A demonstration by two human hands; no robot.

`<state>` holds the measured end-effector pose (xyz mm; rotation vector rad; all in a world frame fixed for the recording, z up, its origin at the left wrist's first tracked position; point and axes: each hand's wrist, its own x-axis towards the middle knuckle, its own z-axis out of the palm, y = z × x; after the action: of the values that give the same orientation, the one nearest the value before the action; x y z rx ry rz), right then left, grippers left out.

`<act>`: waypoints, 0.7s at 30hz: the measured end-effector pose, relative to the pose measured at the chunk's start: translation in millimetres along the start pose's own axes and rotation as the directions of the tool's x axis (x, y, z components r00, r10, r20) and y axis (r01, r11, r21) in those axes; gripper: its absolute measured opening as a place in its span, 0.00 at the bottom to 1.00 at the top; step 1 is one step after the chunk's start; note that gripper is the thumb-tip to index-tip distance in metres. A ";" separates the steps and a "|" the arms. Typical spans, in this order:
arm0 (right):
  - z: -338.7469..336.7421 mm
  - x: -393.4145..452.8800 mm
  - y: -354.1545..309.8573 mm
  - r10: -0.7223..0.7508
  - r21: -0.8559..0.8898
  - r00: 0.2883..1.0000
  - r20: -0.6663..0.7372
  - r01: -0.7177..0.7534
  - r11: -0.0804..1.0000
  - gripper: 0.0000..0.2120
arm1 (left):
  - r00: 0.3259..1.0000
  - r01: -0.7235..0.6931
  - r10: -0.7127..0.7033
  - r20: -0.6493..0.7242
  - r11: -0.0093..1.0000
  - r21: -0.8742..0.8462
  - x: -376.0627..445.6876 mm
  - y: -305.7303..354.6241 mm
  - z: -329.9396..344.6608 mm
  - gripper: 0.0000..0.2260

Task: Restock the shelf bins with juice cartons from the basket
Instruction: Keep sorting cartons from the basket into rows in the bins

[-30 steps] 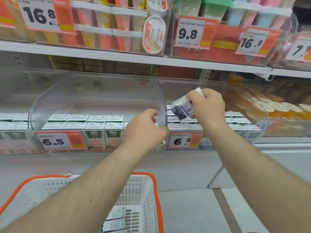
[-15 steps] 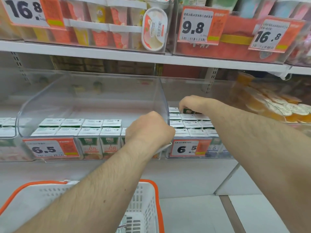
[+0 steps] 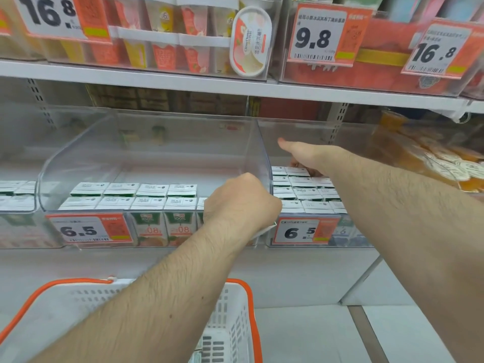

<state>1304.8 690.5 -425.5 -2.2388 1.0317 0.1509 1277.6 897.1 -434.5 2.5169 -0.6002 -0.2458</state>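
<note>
My right hand (image 3: 305,155) reaches deep into the right clear bin (image 3: 264,153). Its thumb sticks out to the left and its fingertips touch the tops of the white juice cartons (image 3: 301,193) in the back row; no carton is pinched. My left hand (image 3: 241,205) is curled over the front rim where the left bin (image 3: 52,169) and right bin meet. The left bin holds two rows of green-and-peach cartons (image 3: 149,226). The white basket with an orange rim (image 3: 235,305) sits below my left arm, which hides most of its inside.
Orange price tags (image 3: 301,231) reading 6.5 hang on both bin fronts. The shelf board above (image 3: 183,82) carries ice cream tubs and boxes close over the bins. A bin of orange jelly cups (image 3: 445,163) stands right of my right arm. Pale floor tiles lie at lower right.
My right hand carried a blue-labelled carton into the right bin, lowered it among the others, and now has its thumb spread off it. My left hand stayed on the bin rim.
</note>
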 end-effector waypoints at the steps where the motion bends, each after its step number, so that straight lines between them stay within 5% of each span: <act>1: 1.5 -3.8 -2.3 -0.011 -0.018 1.000 0.019 0.012 1.000 0.44 | 1.000 -0.004 0.004 0.001 1.000 -0.014 -0.6 -1.0 -0.6 0.08; 4: 7.6 -13.9 -4.2 -0.060 -0.047 0.998 0.010 0.061 0.997 0.43 | 1.000 -0.022 0.022 -0.003 0.989 -0.148 -5.2 -6.1 -5.5 0.09; 6: 10.5 -21.2 -3.1 -0.173 -0.178 0.952 -0.253 0.130 0.975 0.39 | 0.999 -0.030 0.023 -0.024 0.936 -0.350 -9.8 -12.4 -11.3 0.10; 8: 14.5 -36.4 -4.5 -0.371 -0.242 0.734 -0.569 0.282 0.928 0.29 | 1.000 0.014 -0.021 -0.005 0.819 -0.574 -17.1 -21.9 -19.0 0.10; 10: 27.2 -63.5 -6.0 -0.461 -0.177 0.527 -0.714 0.502 0.847 0.23 | 0.991 0.137 -0.096 0.098 0.669 -0.731 -26.9 -32.3 -28.6 0.09; 12: 48.0 -101.5 -10.6 -0.500 -0.089 0.444 -0.743 0.676 0.731 0.21 | 0.968 0.251 -0.140 0.209 0.533 -0.808 -37.3 -43.0 -37.3 0.10; 14: 71.2 -139.0 -15.9 -0.539 0.030 0.494 -0.682 0.755 0.655 0.20 | 0.953 0.301 -0.151 0.261 0.435 -0.849 -45.6 -54.6 -42.5 0.12; 18: 114.6 -185.6 -21.2 -0.557 0.351 0.760 -0.334 0.649 0.675 0.17 | 0.946 0.319 -0.147 0.288 0.282 -0.905 -57.4 -75.6 -49.1 0.14; 21: 133.6 -202.6 -23.3 -0.589 0.366 0.786 -0.189 0.613 0.700 0.11 | 0.951 0.301 -0.147 0.271 0.251 -0.920 -65.4 -89.2 -58.8 0.14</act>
<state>1204.8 912.0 -444.3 -2.0649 0.2573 -0.3910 1269.4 1022.0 -430.0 1.3204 -0.0135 -0.6637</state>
